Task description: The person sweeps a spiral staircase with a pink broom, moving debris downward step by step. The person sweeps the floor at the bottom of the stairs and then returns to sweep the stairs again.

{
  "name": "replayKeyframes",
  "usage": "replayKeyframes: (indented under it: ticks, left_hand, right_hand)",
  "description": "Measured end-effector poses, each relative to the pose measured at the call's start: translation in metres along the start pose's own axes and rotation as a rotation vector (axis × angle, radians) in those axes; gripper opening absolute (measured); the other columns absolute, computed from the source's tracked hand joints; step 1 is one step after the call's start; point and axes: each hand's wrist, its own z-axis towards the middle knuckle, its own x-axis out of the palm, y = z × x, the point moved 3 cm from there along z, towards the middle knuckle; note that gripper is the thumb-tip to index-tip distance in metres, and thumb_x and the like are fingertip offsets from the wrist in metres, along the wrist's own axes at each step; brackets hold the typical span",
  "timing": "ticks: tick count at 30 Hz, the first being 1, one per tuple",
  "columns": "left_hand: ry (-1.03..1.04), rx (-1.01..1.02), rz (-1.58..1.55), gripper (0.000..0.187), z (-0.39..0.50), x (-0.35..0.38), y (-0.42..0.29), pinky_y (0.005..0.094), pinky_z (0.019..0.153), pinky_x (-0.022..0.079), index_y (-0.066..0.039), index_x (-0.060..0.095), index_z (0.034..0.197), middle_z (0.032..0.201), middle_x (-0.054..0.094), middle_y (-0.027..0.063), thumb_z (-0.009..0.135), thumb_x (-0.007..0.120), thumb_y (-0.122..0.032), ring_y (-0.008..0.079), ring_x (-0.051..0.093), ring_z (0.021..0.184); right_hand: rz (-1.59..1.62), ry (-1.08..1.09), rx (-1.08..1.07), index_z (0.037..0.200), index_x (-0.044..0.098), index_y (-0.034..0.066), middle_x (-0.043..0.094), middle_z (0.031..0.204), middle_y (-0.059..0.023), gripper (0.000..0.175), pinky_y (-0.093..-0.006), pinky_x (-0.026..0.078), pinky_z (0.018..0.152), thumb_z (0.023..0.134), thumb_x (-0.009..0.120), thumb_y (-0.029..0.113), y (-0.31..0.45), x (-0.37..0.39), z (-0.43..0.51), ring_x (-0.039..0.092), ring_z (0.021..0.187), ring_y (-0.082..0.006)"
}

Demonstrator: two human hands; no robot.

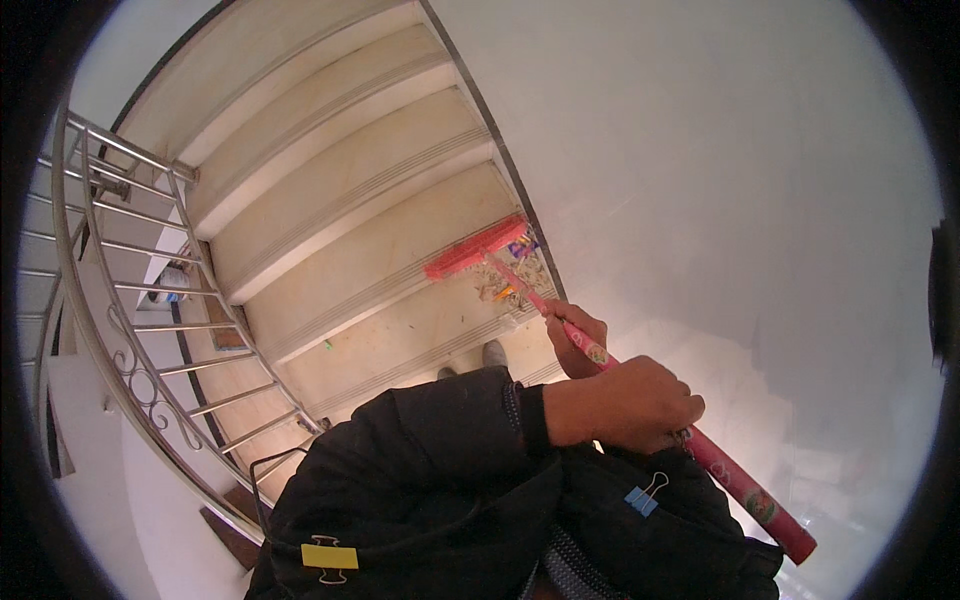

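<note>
A red push-type broom [477, 247] lies with its bristle head across a stair tread's edge, near the wall. My right hand [576, 339] is closed round the pink patterned handle. Higher up the handle, my left hand [637, 403] grips it, the left forearm crossing in front of my body. The handle's end slants down to the lower right. Beside the broom head, between it and the wall, lies a heap of dry brownish litter [495, 286] with a purple wrapper [523, 246] and an orange scrap [505, 293].
Curved pale stone steps [360, 184] fan out ahead. A steel railing [225, 304] runs along the left, a white wall [690, 187] with dark edging on the right. A small green scrap [328, 345] lies on a step. My shoe [494, 354] shows below the litter.
</note>
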Motion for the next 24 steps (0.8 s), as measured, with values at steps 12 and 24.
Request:
replayKeyframes:
  ticks: [12, 24]
  left_hand:
    - [-0.237, -0.070, 0.131, 0.021, -0.072, -0.033, -0.010, 0.0475, 0.058, 0.050, -0.006, 0.059, 0.083, 0.066, 0.062, 0.0116, 0.072, 0.070, -0.020, 0.0359, 0.065, 0.064]
    - [-0.399, 0.008, -0.064, 0.018, -0.108, -0.033, -0.040, 0.0480, 0.058, 0.050, -0.006, 0.061, 0.075, 0.061, 0.061, 0.0145, 0.074, 0.071, -0.021, 0.0388, 0.064, 0.063]
  right_hand:
    - [0.085, 0.030, -0.399, 0.107, 0.069, -0.0028, 0.069, 0.082, -0.0057, 0.018, -0.0228, 0.048, 0.064, 0.090, 0.063, 0.002, 0.027, 0.078, 0.018, 0.058, 0.072, -0.0066]
    - [-0.226, 0.150, -0.113, 0.109, 0.068, -0.0008, 0.068, 0.078, -0.0072, 0.020, -0.0264, 0.047, 0.061, 0.089, 0.065, 0.003, 0.022, 0.072, -0.039, 0.058, 0.068, -0.0091]
